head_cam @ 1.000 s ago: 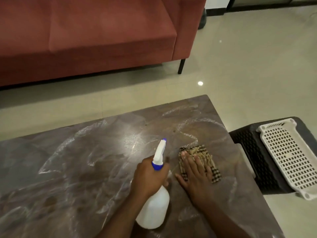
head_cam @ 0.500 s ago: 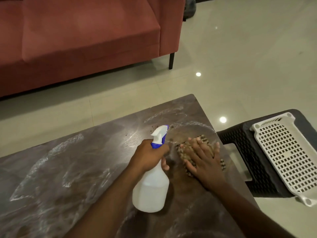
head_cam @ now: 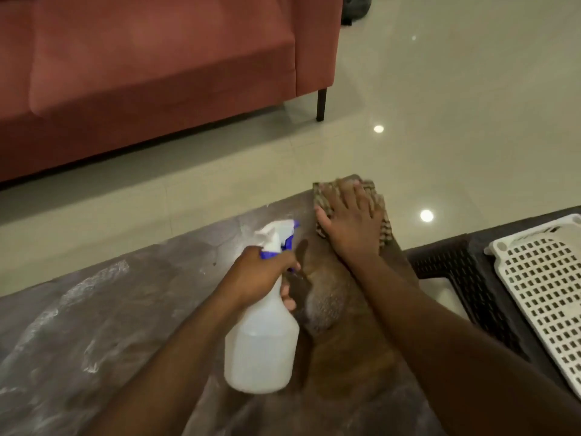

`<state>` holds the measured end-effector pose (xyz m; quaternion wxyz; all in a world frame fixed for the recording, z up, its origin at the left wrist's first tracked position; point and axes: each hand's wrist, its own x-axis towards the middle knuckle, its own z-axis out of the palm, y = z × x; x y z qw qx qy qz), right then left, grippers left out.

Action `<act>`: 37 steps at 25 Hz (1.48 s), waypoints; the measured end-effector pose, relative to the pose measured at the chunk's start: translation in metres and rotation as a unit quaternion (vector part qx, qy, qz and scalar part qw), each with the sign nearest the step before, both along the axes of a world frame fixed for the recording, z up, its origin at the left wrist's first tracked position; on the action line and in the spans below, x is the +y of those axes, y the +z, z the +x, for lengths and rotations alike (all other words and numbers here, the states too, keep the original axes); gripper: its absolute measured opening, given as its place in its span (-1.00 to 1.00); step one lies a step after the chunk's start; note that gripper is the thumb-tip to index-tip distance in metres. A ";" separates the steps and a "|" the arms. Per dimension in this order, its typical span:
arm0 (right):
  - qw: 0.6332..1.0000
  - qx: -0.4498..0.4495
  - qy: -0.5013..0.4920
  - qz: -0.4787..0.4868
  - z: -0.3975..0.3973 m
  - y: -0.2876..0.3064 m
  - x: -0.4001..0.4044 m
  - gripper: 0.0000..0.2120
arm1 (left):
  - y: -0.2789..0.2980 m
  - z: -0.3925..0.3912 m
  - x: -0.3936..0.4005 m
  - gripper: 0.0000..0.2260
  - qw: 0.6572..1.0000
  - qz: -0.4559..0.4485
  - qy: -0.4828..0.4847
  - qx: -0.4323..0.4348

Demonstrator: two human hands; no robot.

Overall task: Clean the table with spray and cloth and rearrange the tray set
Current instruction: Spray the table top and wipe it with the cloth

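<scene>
The checked cloth (head_cam: 352, 212) lay at the far right corner of the table (head_cam: 132, 309), flattened under the right hand (head_cam: 350, 226), whose fingers were spread straight across it and pressing down. Just left of it, the left hand (head_cam: 262, 276) was curled round the neck of the spray bottle (head_cam: 262, 344), holding it upright over the tabletop with the nozzle aimed toward the cloth. Half a second earlier the cloth and right hand had been nearer the person, beside the bottle; they had since slid outward to the corner. Pale spray streaks covered the left part of the table, while a darker wiped patch ran from the cloth back toward the person. Beyond the table's far edge lay open tiled floor (head_cam: 456, 105) up to a red sofa (head_cam: 157, 73); just beside the right edge stood a dark stool (head_cam: 456, 272) carrying a white perforated tray (head_cam: 547, 294).
</scene>
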<state>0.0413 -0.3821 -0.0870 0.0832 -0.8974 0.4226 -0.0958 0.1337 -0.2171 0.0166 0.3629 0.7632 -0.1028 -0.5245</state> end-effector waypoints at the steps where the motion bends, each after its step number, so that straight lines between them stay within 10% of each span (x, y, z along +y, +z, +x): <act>1: 1.000 -0.007 0.027 0.011 0.017 -0.002 0.016 -0.45 | -0.004 0.003 0.000 -0.79 1.000 0.002 0.005 0.003; 4: 0.974 0.000 0.225 -0.037 0.002 -0.016 0.041 -0.53 | -0.005 0.006 0.012 -0.78 1.000 0.016 0.013 0.023; 8: 0.999 0.007 -0.009 0.052 0.045 0.002 0.003 -0.52 | -0.001 0.017 0.031 -0.78 0.998 0.011 0.033 0.051; 13: 0.962 0.033 0.270 -0.022 -0.014 -0.013 0.061 -0.49 | -0.009 0.011 0.043 -0.76 0.998 0.001 0.038 0.045; 17: 0.998 0.023 -0.013 0.055 0.010 0.005 0.024 -0.45 | -0.010 -0.002 0.057 -0.78 0.999 -0.005 0.016 0.050; 22: 0.962 0.049 0.263 -0.054 -0.103 -0.007 0.069 -0.50 | -0.014 -0.016 0.082 -0.76 0.996 0.009 0.032 0.085; 26: 0.998 0.058 0.014 -0.022 -0.119 -0.006 0.064 -0.48 | -0.013 -0.053 0.103 -0.90 0.997 0.023 0.000 0.072; 30: 0.983 0.053 0.172 -0.037 -0.185 -0.009 0.124 -0.48 | -0.014 -0.086 0.121 -0.86 0.996 0.034 -0.077 0.040; 34: 0.997 0.046 -0.057 0.016 -0.173 -0.001 0.125 -0.47 | -0.010 -0.087 0.138 -0.86 0.995 0.033 -0.089 0.027; 37: 0.998 0.043 0.046 -0.002 -0.187 -0.005 0.186 -0.50 | -0.006 -0.102 0.148 -0.86 0.992 0.033 -0.121 0.024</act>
